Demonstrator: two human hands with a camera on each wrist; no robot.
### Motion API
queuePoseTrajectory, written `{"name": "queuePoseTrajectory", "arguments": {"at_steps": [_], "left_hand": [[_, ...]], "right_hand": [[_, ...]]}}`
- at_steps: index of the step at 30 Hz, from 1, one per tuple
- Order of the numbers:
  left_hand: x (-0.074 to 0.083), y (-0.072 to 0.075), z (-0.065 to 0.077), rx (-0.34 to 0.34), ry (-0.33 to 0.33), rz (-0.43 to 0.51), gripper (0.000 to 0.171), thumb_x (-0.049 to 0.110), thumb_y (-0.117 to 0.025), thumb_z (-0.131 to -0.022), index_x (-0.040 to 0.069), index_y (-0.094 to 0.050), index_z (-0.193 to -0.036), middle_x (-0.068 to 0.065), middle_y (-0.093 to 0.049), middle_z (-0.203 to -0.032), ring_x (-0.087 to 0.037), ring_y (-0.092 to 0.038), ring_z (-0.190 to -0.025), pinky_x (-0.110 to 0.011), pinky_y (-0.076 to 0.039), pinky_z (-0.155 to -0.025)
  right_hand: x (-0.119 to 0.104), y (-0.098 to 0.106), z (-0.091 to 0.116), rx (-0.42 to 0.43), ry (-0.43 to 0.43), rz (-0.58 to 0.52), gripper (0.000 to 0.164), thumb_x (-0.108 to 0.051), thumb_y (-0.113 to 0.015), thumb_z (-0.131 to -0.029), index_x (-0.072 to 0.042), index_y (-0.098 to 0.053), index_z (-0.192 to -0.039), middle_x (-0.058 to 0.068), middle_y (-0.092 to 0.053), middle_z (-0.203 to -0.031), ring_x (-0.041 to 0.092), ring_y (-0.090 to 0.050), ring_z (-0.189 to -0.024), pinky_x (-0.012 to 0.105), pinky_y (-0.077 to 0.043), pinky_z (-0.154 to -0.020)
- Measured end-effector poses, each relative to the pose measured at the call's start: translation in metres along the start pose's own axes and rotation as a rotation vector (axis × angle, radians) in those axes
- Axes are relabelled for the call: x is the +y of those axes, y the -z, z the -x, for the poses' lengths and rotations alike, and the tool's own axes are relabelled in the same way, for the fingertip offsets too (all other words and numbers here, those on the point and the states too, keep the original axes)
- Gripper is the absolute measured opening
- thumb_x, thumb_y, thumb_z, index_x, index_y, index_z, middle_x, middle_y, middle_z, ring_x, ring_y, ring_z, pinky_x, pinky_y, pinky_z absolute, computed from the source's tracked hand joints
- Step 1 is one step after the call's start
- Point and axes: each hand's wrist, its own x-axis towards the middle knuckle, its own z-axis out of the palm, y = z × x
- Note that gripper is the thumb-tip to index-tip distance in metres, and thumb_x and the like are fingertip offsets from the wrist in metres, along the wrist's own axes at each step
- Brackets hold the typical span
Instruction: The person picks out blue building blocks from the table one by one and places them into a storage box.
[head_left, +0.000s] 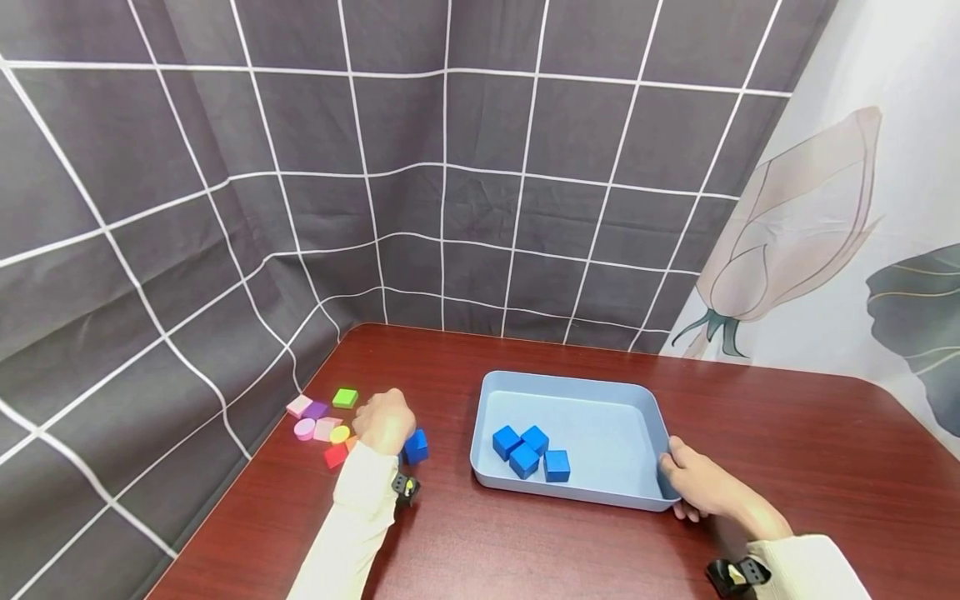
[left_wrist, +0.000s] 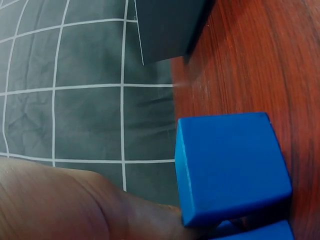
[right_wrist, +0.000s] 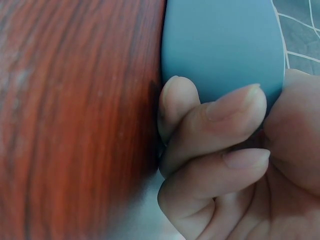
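My left hand (head_left: 386, 421) is low over the left side of the table, with its fingertips hidden in the head view. Right beside it stands a blue cube (head_left: 416, 447), partly covered by the hand. In the left wrist view, the thumb reaches the lower corner of a blue cube (left_wrist: 230, 167), with a second blue block under it at the frame's bottom; whether the fingers hold anything does not show. My right hand (head_left: 693, 479) grips the right end of a light blue tray (head_left: 600, 498), its fingers (right_wrist: 220, 115) curled against the outer wall. Several blue cubes (head_left: 524, 460) lie inside the tray.
Left of the left hand lie small coloured blocks: a green one (head_left: 345, 398), a purple one (head_left: 316, 410), a yellow one (head_left: 340, 434), a red one (head_left: 335, 456) and pink ones (head_left: 304, 429). A grey gridded curtain (head_left: 480, 208) hangs behind the brown table (head_left: 480, 542).
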Motion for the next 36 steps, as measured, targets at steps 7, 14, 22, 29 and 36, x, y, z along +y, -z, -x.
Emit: {"name": "queuePoseTrajectory", "arguments": {"at_steps": [7,14,22,29,36], "left_hand": [[-0.004,-0.002,0.000,-0.001,-0.030,0.046,0.031,0.015,-0.070,-0.075,-0.002,-0.063,-0.100,-0.022,-0.060,-0.089,-0.032,-0.054,-0.070,-0.046,-0.050,-0.064],[-0.005,-0.002,0.000,0.006,-0.091,0.072,0.030,0.012,-0.066,-0.076,-0.002,-0.061,-0.102,-0.020,-0.059,-0.086,-0.032,-0.054,-0.067,-0.045,-0.049,-0.059],[-0.002,-0.001,0.000,0.021,-0.118,0.056,0.027,0.012,-0.065,-0.076,-0.001,-0.062,-0.099,-0.019,-0.060,-0.086,-0.030,-0.054,-0.066,-0.042,-0.047,-0.057],[0.004,0.001,0.007,0.126,-0.213,0.093,0.020,0.014,-0.066,-0.074,0.002,-0.061,-0.090,-0.015,-0.060,-0.079,-0.029,-0.055,-0.064,-0.042,-0.046,-0.055],[0.015,0.000,0.014,0.218,-0.318,0.133,0.031,0.013,-0.068,-0.072,0.002,-0.056,-0.098,-0.016,-0.060,-0.085,-0.031,-0.056,-0.073,-0.046,-0.048,-0.060]], "right_hand": [[0.001,-0.001,-0.001,0.000,0.015,-0.006,0.017,-0.016,-0.032,-0.098,-0.004,-0.032,-0.086,0.008,-0.051,-0.047,0.016,-0.046,-0.033,0.030,-0.038,-0.034],[0.002,-0.001,-0.002,-0.001,0.023,-0.006,0.017,-0.015,-0.032,-0.098,-0.004,-0.032,-0.085,0.008,-0.051,-0.047,0.016,-0.046,-0.033,0.030,-0.038,-0.033],[0.002,-0.001,-0.002,-0.002,0.031,-0.008,0.016,-0.014,-0.032,-0.098,-0.004,-0.032,-0.085,0.007,-0.051,-0.047,0.015,-0.046,-0.033,0.030,-0.039,-0.033],[0.002,-0.001,-0.002,0.001,0.029,-0.009,0.015,-0.013,-0.031,-0.097,-0.004,-0.033,-0.086,0.007,-0.051,-0.047,0.015,-0.046,-0.033,0.030,-0.039,-0.033],[0.001,-0.001,-0.001,0.012,0.006,-0.008,0.014,-0.013,-0.032,-0.097,-0.004,-0.032,-0.086,0.008,-0.051,-0.047,0.016,-0.046,-0.033,0.029,-0.039,-0.034]]}}
